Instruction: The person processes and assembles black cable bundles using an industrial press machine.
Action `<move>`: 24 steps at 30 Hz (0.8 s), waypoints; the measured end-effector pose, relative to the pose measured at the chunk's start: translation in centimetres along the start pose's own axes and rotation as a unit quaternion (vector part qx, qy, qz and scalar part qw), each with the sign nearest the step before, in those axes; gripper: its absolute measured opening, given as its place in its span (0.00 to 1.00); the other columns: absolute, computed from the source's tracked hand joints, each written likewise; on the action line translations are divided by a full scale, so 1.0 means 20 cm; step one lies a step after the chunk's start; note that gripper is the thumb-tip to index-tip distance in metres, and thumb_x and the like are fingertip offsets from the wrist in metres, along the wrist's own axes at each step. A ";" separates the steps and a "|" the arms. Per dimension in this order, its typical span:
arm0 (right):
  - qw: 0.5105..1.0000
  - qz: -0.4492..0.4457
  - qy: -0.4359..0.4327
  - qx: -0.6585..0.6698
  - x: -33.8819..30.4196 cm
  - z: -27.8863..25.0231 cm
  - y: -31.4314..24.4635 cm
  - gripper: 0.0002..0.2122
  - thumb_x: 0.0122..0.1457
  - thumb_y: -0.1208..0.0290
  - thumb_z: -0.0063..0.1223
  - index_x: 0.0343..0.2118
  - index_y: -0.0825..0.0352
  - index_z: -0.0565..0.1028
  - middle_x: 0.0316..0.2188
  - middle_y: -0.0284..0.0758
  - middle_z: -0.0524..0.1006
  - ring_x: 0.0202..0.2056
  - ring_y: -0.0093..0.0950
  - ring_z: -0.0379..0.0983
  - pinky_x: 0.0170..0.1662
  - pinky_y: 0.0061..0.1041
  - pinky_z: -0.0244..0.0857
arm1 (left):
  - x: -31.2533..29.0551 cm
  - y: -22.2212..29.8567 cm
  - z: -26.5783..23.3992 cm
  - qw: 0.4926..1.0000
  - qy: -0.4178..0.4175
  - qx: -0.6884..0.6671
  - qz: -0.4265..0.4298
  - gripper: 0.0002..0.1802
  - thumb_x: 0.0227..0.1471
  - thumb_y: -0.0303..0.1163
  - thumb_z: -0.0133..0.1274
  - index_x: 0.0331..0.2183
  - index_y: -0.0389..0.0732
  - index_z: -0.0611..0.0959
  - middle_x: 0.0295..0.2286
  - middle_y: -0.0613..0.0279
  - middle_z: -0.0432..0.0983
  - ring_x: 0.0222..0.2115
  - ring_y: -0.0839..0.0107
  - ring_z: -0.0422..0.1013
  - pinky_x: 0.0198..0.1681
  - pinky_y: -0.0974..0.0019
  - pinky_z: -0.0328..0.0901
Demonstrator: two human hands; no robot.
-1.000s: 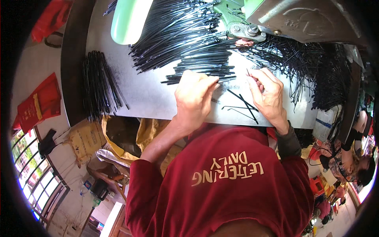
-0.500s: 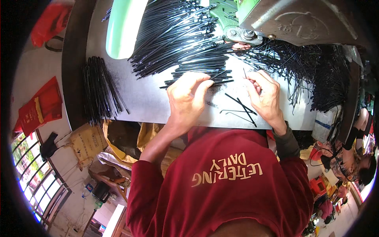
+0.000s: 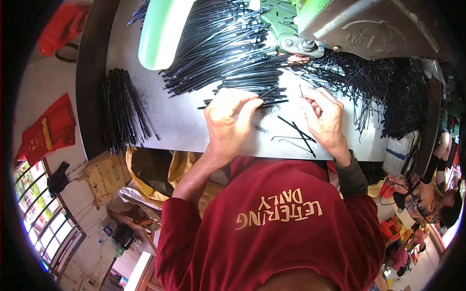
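Observation:
My left hand (image 3: 229, 119) is closed, thumb and forefinger pinched beside a small row of thin black rods (image 3: 252, 82). A dark bit shows at those fingertips, but I cannot tell whether it is a separate rod. To its right, my right hand (image 3: 326, 119) pinches a thin black rod (image 3: 301, 90) whose tip points up from the fingers. Between the hands and the near table edge lie a few loose black rods (image 3: 303, 139), some crossed and one with a bent end. Beyond my left hand spreads a big pile of black rods (image 3: 213, 48) with flattened ends.
A pale green lamp (image 3: 162, 39) overhangs the metal table (image 3: 179, 121). At the far right stands a green machine with a brown metal cover (image 3: 378, 34). Tangled black rods (image 3: 403, 102) heap below it. A rod bundle (image 3: 124, 111) lies left; a yellow-edged sack (image 3: 145, 179) hangs below.
The view has shifted slightly, so the lamp and machine appear a little farther right. Both hands keep nearly the same pose and pinch.

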State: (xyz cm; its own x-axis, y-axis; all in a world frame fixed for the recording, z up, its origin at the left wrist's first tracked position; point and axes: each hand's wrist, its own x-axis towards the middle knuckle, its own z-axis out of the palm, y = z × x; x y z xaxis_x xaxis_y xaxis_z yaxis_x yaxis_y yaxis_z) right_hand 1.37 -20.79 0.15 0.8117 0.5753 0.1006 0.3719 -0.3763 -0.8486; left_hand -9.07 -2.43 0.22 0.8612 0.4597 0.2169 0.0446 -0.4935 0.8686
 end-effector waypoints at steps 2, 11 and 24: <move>1.000 0.007 -0.003 0.002 0.00 0.00 0.00 0.04 0.49 0.83 0.53 0.30 0.72 0.75 0.22 0.30 0.71 0.18 0.13 0.62 0.20 0.13 0.54 | 0.01 0.01 0.00 1.000 0.010 0.000 0.003 0.05 0.40 0.21 0.59 0.25 0.35 0.80 0.23 0.59 0.77 0.24 0.70 0.73 0.30 0.71 0.67; 0.985 0.018 -0.017 0.173 -0.03 0.12 -0.14 0.07 0.49 0.81 0.56 0.32 0.71 0.75 0.22 0.31 0.73 0.22 0.15 0.67 0.23 0.15 0.61 | 0.05 0.12 0.14 0.883 0.030 -0.416 -0.216 0.04 0.51 0.24 0.51 0.30 0.34 0.75 0.27 0.60 0.75 0.27 0.77 0.71 0.33 0.73 0.66; 0.961 0.096 -0.023 0.258 -0.04 0.14 -0.11 0.02 0.51 0.81 0.53 0.28 0.71 0.73 0.21 0.27 0.72 0.20 0.11 0.65 0.22 0.12 0.59 | 0.06 0.13 0.16 0.857 0.066 -0.471 -0.201 0.03 0.56 0.25 0.44 0.33 0.35 0.70 0.26 0.56 0.74 0.24 0.73 0.70 0.28 0.72 0.66</move>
State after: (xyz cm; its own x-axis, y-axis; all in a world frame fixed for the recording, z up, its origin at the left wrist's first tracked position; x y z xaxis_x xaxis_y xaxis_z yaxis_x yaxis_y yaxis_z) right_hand -1.29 -18.35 0.58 0.8180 0.5670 -0.0969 -0.0651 -0.0761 -0.9950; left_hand -6.38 -5.53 1.28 0.8043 0.5634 -0.1891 -0.1581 0.5095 0.8458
